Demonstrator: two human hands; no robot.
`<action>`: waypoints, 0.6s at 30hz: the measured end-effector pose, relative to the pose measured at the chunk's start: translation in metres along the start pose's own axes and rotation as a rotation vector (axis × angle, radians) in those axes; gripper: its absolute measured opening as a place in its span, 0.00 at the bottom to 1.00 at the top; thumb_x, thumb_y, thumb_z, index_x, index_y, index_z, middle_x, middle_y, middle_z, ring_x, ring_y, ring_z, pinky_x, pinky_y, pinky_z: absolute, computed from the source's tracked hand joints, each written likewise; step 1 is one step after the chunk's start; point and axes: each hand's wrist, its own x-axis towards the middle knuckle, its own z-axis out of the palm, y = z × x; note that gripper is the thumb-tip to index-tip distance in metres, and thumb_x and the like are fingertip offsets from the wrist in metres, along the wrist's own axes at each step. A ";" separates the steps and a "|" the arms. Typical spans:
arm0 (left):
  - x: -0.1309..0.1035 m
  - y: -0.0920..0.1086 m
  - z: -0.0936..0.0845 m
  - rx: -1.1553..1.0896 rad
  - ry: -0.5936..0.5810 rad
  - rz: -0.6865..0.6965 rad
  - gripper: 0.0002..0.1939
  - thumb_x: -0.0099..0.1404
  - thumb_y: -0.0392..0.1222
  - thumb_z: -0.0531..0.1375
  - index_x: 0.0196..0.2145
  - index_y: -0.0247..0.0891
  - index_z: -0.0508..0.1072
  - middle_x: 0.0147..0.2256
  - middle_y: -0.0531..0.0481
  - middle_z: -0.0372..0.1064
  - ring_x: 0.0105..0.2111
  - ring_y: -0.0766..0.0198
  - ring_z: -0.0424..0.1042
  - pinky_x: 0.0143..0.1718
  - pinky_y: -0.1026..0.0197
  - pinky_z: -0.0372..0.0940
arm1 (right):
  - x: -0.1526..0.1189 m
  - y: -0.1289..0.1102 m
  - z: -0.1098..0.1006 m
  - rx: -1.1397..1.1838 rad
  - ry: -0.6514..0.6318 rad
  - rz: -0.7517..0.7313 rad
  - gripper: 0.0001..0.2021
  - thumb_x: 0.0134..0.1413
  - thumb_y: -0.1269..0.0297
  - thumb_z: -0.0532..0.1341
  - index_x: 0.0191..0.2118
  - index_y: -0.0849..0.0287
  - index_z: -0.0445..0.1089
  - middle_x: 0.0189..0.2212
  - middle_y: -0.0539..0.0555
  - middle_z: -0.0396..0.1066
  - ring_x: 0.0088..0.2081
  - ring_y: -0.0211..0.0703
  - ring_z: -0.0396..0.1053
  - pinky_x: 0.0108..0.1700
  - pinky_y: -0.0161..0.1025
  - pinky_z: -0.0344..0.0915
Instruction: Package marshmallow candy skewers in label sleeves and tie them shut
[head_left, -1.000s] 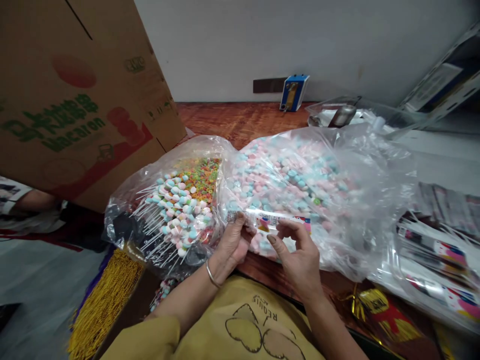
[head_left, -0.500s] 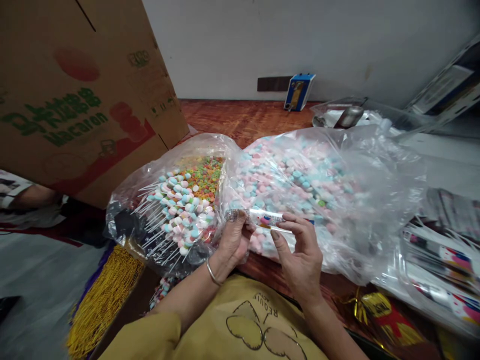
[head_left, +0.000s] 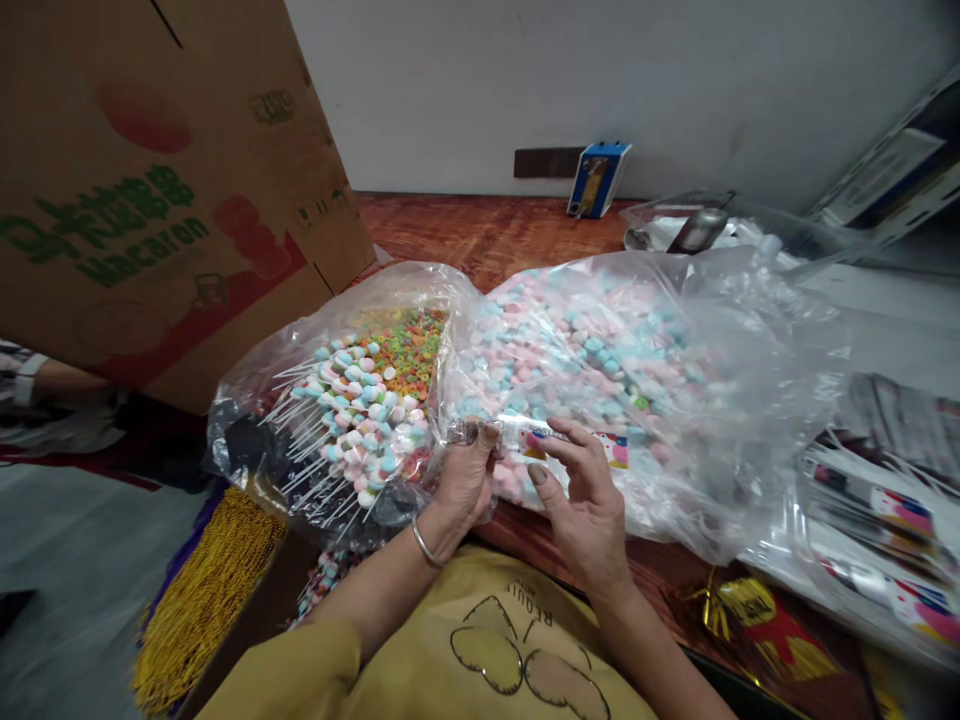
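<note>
1 slim, white, printed plastic wrapper (head_left: 523, 438) lies long axis left-to-right before the clear bag of pastel pieces (head_left: 585, 340), left end pinched by the left hand (head_left: 465, 480), right hand (head_left: 587, 510) half-spread at its middle, contact unclear.

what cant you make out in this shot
All in the head view:
- Small print on the wrapper: too small and blurred; the left hand covers part of one end, and fingers of the right hand cross its middle.
- Inside of the cardboard box: hidden by its side; the top and left edges cut it off.
- Rest of the other person's arm: cut off by the left edge.
</note>
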 end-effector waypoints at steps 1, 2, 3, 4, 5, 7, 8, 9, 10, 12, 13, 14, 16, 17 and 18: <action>-0.001 -0.001 -0.001 0.026 -0.013 0.032 0.30 0.38 0.59 0.79 0.23 0.38 0.68 0.21 0.59 0.63 0.22 0.71 0.61 0.27 0.65 0.61 | -0.001 0.002 0.001 0.032 -0.012 0.032 0.11 0.65 0.63 0.64 0.51 0.51 0.74 0.58 0.59 0.68 0.62 0.52 0.66 0.62 0.55 0.65; -0.001 -0.001 -0.002 0.054 -0.034 0.062 0.29 0.40 0.59 0.78 0.23 0.38 0.68 0.22 0.58 0.63 0.23 0.71 0.61 0.28 0.65 0.61 | -0.001 0.004 0.001 0.048 -0.031 0.060 0.10 0.64 0.62 0.65 0.51 0.52 0.74 0.57 0.58 0.69 0.61 0.52 0.67 0.61 0.53 0.66; -0.002 -0.001 -0.003 0.077 -0.054 0.094 0.28 0.43 0.59 0.78 0.24 0.38 0.69 0.22 0.58 0.64 0.24 0.70 0.62 0.30 0.65 0.62 | -0.001 0.006 0.002 0.051 -0.057 0.088 0.10 0.64 0.62 0.65 0.50 0.53 0.75 0.55 0.58 0.71 0.58 0.51 0.70 0.59 0.51 0.68; -0.003 0.000 -0.004 0.098 -0.071 0.124 0.27 0.45 0.59 0.77 0.25 0.38 0.69 0.23 0.58 0.64 0.25 0.70 0.63 0.31 0.65 0.62 | -0.002 0.007 0.003 0.048 -0.080 0.116 0.09 0.64 0.61 0.65 0.48 0.53 0.76 0.51 0.57 0.73 0.54 0.49 0.72 0.56 0.49 0.69; -0.003 0.001 -0.004 0.116 -0.081 0.142 0.26 0.47 0.58 0.77 0.25 0.38 0.70 0.24 0.57 0.65 0.25 0.70 0.63 0.32 0.65 0.62 | -0.002 0.007 0.004 0.047 -0.091 0.142 0.07 0.65 0.61 0.64 0.46 0.54 0.77 0.46 0.56 0.75 0.50 0.47 0.73 0.53 0.46 0.70; -0.004 0.003 -0.003 0.140 -0.093 0.110 0.24 0.48 0.57 0.76 0.28 0.38 0.72 0.25 0.57 0.66 0.26 0.69 0.64 0.32 0.64 0.62 | -0.001 0.007 0.005 0.060 -0.065 0.178 0.08 0.67 0.61 0.62 0.41 0.55 0.78 0.39 0.53 0.75 0.43 0.44 0.74 0.47 0.41 0.71; -0.004 0.005 -0.002 0.138 -0.096 0.067 0.24 0.48 0.56 0.77 0.29 0.37 0.73 0.26 0.56 0.67 0.26 0.69 0.65 0.32 0.64 0.62 | -0.001 0.007 0.005 0.072 -0.040 0.182 0.08 0.67 0.62 0.61 0.40 0.55 0.78 0.39 0.53 0.75 0.43 0.43 0.74 0.45 0.40 0.71; -0.003 0.006 -0.001 0.131 -0.099 0.017 0.25 0.46 0.55 0.77 0.30 0.37 0.74 0.26 0.56 0.69 0.26 0.69 0.65 0.32 0.64 0.62 | -0.001 0.007 0.004 0.081 -0.022 0.176 0.08 0.67 0.62 0.61 0.39 0.55 0.78 0.40 0.53 0.75 0.43 0.43 0.73 0.46 0.40 0.70; -0.002 0.007 0.000 0.119 -0.097 -0.031 0.25 0.44 0.54 0.78 0.31 0.36 0.74 0.27 0.55 0.69 0.26 0.69 0.66 0.31 0.64 0.63 | -0.002 0.007 0.004 0.084 -0.013 0.164 0.07 0.67 0.62 0.62 0.40 0.55 0.78 0.41 0.54 0.75 0.44 0.43 0.73 0.47 0.40 0.70; 0.000 0.007 0.001 0.083 -0.063 -0.080 0.27 0.38 0.52 0.80 0.29 0.36 0.73 0.26 0.56 0.69 0.25 0.69 0.66 0.31 0.64 0.63 | -0.002 0.009 0.002 0.067 0.001 0.137 0.06 0.66 0.63 0.63 0.41 0.55 0.79 0.43 0.54 0.75 0.47 0.44 0.73 0.49 0.41 0.70; 0.001 0.007 0.002 0.072 -0.039 -0.086 0.28 0.36 0.52 0.81 0.27 0.37 0.71 0.25 0.57 0.68 0.24 0.69 0.65 0.31 0.64 0.63 | -0.003 0.010 0.001 0.048 0.015 0.124 0.06 0.66 0.64 0.63 0.41 0.55 0.78 0.43 0.54 0.75 0.47 0.44 0.73 0.49 0.42 0.70; 0.001 0.006 0.002 0.070 -0.021 -0.088 0.29 0.35 0.52 0.81 0.25 0.37 0.70 0.23 0.58 0.66 0.23 0.70 0.64 0.30 0.64 0.62 | -0.003 0.012 0.000 0.025 0.034 0.111 0.05 0.65 0.64 0.63 0.40 0.55 0.78 0.42 0.54 0.75 0.46 0.44 0.73 0.48 0.41 0.70; 0.002 0.005 0.003 0.077 -0.002 -0.075 0.30 0.34 0.54 0.80 0.23 0.38 0.67 0.20 0.60 0.63 0.21 0.70 0.61 0.27 0.64 0.60 | -0.004 0.014 -0.001 -0.022 0.065 0.083 0.04 0.65 0.65 0.64 0.37 0.55 0.77 0.40 0.53 0.75 0.44 0.44 0.74 0.47 0.42 0.70; 0.002 0.004 0.004 0.083 -0.001 -0.059 0.30 0.35 0.55 0.80 0.22 0.38 0.66 0.20 0.60 0.62 0.21 0.71 0.60 0.27 0.64 0.59 | -0.004 0.014 -0.001 -0.037 0.066 0.066 0.05 0.65 0.65 0.64 0.36 0.55 0.76 0.41 0.54 0.75 0.45 0.44 0.74 0.49 0.42 0.70; 0.002 0.003 0.005 0.087 -0.004 -0.036 0.30 0.35 0.55 0.80 0.21 0.38 0.66 0.20 0.60 0.61 0.21 0.71 0.60 0.26 0.65 0.58 | -0.004 0.014 -0.001 -0.043 0.055 0.048 0.05 0.64 0.65 0.65 0.35 0.55 0.75 0.44 0.55 0.76 0.48 0.45 0.74 0.51 0.44 0.70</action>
